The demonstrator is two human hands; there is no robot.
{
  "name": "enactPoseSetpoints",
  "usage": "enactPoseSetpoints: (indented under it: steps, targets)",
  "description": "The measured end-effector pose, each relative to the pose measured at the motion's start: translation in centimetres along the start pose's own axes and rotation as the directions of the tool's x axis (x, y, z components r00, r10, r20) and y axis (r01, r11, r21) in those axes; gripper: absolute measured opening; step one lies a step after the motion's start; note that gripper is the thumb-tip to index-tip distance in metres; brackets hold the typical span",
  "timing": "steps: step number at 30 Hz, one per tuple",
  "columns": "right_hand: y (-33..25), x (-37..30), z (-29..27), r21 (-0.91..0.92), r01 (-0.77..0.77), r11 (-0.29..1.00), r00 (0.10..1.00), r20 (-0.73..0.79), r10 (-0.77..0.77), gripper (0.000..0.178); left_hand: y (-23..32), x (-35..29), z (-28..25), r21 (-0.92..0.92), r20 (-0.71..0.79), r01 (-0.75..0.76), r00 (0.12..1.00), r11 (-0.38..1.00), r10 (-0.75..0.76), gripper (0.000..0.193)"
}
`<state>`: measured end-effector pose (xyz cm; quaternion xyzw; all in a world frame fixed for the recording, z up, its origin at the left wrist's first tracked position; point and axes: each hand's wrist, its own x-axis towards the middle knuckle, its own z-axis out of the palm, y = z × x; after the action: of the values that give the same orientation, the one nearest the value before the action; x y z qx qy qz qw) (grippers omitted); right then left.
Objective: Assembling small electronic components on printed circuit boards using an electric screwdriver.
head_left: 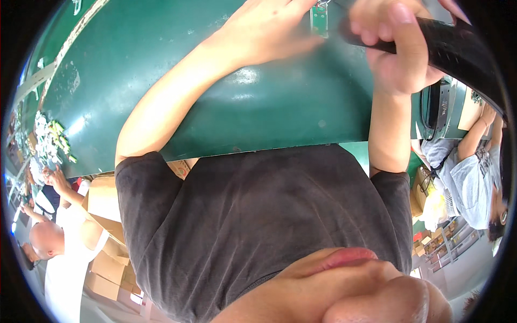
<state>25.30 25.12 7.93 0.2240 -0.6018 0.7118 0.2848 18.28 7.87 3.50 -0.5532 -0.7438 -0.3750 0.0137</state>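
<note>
My left hand (266,33) is at the upper edge, partly smeared by motion. Its thumb and fingers are spread apart, and some fingertips run out of view. Beside those fingers a small green circuit board (319,24) rests on the green tabletop (291,102), with bright metal or wire bits at its far end. To the right, my right hand (401,59) is raised and closed, its fingers curled around a long dark band-like thing (458,46) that curves off toward the right rim. What kind of thing this is does not show clearly.
A pile of small white and yellowish parts (51,137) lies at the table's left end. A black device with a cable (440,105) sits at the right. Co-workers sit on the left (70,237) and right (468,183). Cardboard boxes (107,269) stand behind on the left.
</note>
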Motion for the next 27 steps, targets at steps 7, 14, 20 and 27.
enactPoseSetpoints:
  steps: [7,14,20,27]
  targets:
    - [1.7,-0.9,0.8,0.012,-0.016,1.000,1.000,-0.010,0.016,0.053,-0.2,-0.5,0.1,0.048,-0.033,-0.031,0.999,0.998,0.033,0.079]
    - [2.7,-1.0,1.1,0.050,0.004,0.999,1.000,-0.007,-0.004,0.049,-0.5,-0.3,0.6,0.008,-0.045,-0.022,0.999,1.000,0.022,0.077]
    - [3.3,-0.8,0.6,-0.007,0.018,1.000,0.995,0.094,-0.017,0.049,-0.7,-0.3,0.6,0.027,-0.084,-0.049,0.995,0.998,0.051,0.074]
    - [2.6,-2.0,1.0,-0.120,-0.066,0.991,0.992,0.095,0.078,0.053,-1.3,-0.2,1.0,0.005,-0.079,0.017,0.997,1.000,-0.017,0.066]
